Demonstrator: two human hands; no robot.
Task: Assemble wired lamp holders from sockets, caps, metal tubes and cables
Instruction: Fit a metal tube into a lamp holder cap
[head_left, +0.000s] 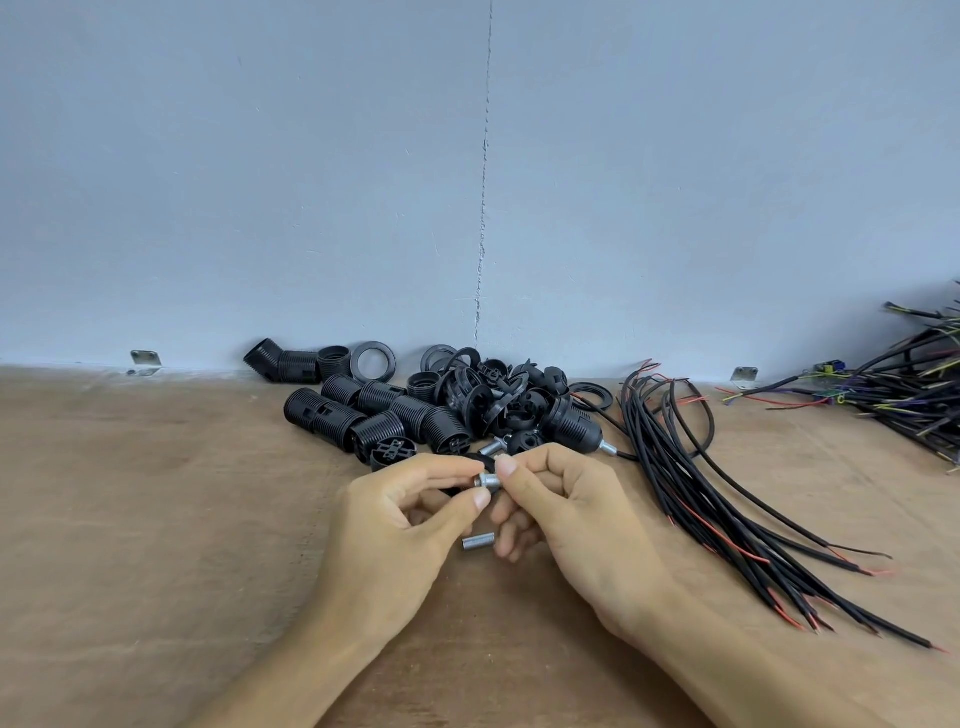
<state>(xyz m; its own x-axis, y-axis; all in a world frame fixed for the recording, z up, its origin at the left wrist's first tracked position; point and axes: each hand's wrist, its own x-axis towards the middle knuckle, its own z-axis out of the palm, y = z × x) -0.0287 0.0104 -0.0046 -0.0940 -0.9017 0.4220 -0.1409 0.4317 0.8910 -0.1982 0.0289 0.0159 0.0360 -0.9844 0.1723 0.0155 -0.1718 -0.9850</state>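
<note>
My left hand and my right hand meet above the wooden table. Between their fingertips sits a short metal tube, pinched from both sides. A black cap shows just behind the left fingers, mostly hidden. A second metal tube lies on the table under the hands. Behind them lies a pile of black threaded sockets and black caps and rings. One assembled holder with a metal tube lies at the pile's right edge. Black cables with red cores fan out to the right.
A grey wall closes the back of the table. Another tangle of cables lies at the far right. Two small metal brackets sit at the wall's foot. A loose metal tube lies by the pile.
</note>
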